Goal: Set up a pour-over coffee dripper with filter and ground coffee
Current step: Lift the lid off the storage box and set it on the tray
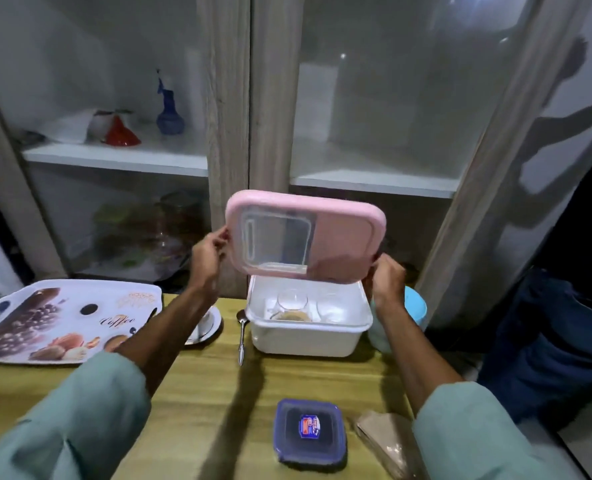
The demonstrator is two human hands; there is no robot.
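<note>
Sleeves, pale green, two, at lower left and lower right of frame; forearms run up toward centre.

Small blue-lidded container (310, 432), bottom centre, shut, on the wooden table (197, 393). Contents not visible.

Brown paper filters (381, 441), lower right, a flat stack just beside the small container; part hidden by the right sleeve.

Spoon (242, 336), centre, lying just left of the white box.

White storage box (308, 327), centre, open. Clear glassware inside, one piece with something brownish at its base; whether the dripper is among them cannot be told.

Pink lid (305, 233), above the box, tilted up toward the camera, its lower edge close over the box's far rim.

Left hand (208, 256): fingers curled, pinching the lid's left edge.

Right hand (386, 282): fingers closed around the lid's lower right corner.

Printed tray (62, 327), left of frame. A saucer-like dish (206, 329), partly behind the left forearm, sits beside it.

Step in hand, judged: uncovering the box to reach the glassware. Done well, the lid goes clear up and away, then flat onto bare table or the tray, not onto the spoon, leaving both hands free to lift glass out singly.
</note>
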